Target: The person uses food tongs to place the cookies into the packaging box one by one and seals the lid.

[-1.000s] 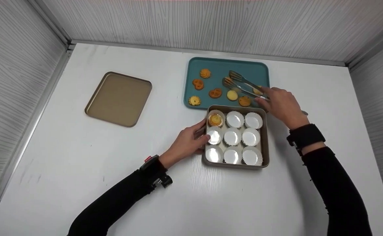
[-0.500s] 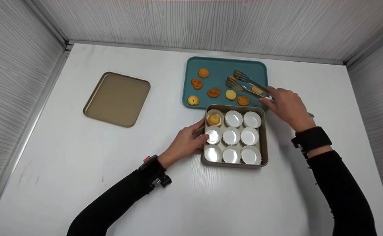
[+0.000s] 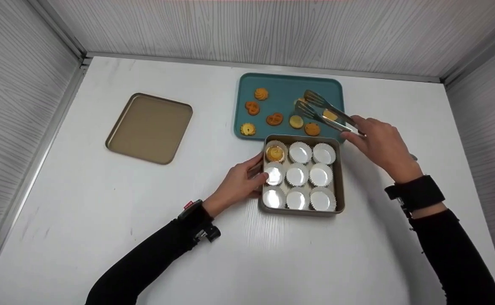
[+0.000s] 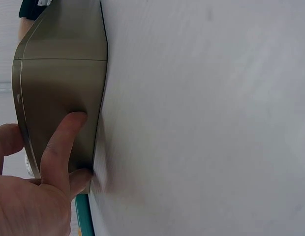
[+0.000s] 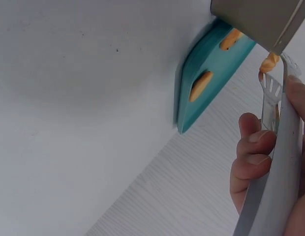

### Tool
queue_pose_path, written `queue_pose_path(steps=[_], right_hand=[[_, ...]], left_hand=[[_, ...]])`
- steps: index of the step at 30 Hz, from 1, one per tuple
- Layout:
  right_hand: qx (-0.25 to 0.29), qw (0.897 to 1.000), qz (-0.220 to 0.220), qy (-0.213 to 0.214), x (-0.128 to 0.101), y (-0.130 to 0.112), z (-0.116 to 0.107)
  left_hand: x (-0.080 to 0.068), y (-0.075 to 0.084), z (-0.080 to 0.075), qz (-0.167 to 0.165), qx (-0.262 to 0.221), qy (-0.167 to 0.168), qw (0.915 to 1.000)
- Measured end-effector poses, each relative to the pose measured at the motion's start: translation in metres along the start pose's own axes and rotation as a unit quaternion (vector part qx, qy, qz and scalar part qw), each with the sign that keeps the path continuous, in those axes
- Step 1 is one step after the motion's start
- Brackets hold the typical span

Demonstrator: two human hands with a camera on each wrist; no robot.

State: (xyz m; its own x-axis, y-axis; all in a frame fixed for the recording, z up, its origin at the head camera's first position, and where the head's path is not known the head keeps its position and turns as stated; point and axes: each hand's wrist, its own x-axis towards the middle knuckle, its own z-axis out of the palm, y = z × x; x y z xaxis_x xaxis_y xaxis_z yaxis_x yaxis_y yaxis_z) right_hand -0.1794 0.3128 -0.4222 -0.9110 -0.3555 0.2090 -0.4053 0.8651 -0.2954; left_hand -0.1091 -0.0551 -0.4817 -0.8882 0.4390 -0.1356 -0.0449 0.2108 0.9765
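My left hand grips the left wall of a square brown baking tin, thumb over the rim and fingers on the outer side. White paper cups line the tin in rows; a yellow cookie sits in the far-left cup. My right hand holds metal slotted tongs above the right part of a teal tray. Between the tong heads in the right wrist view shows an orange swirled cookie; whether they grip it I cannot tell.
On the teal tray lie several cookies, among them a pretzel-shaped one, a round pale one and a swirled one. A shallow brown square tray lies at the left. Grey panels enclose the table's back and sides.
My right hand and the tongs have moved to the right and a little towards me, and the cookie near the tong tips appears to have shifted right too. The left hand keeps its hold.
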Motion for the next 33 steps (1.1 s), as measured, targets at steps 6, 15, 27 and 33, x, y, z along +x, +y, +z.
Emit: queue_pose_path(steps=[6, 15, 27, 33], right_hand=[[0.006, 0.999, -0.02, 0.025, -0.02, -0.008, -0.012], [0.0, 0.998, -0.045, 0.032, -0.049, -0.017, -0.025], [-0.02, 0.999, -0.039, 0.011, -0.079, -0.029, -0.033], [-0.053, 0.996, -0.077, 0.013, -0.086, -0.031, -0.033]], left_hand=[[-0.002, 0.001, 0.001, -0.023, -0.051, -0.008, 0.9984], [-0.004, 0.003, -0.001, -0.024, -0.026, 0.003, 0.9994], [-0.002, 0.002, -0.002, -0.002, 0.033, 0.008, 0.9994], [-0.002, 0.004, -0.001, -0.001, 0.027, 0.007, 0.9996]])
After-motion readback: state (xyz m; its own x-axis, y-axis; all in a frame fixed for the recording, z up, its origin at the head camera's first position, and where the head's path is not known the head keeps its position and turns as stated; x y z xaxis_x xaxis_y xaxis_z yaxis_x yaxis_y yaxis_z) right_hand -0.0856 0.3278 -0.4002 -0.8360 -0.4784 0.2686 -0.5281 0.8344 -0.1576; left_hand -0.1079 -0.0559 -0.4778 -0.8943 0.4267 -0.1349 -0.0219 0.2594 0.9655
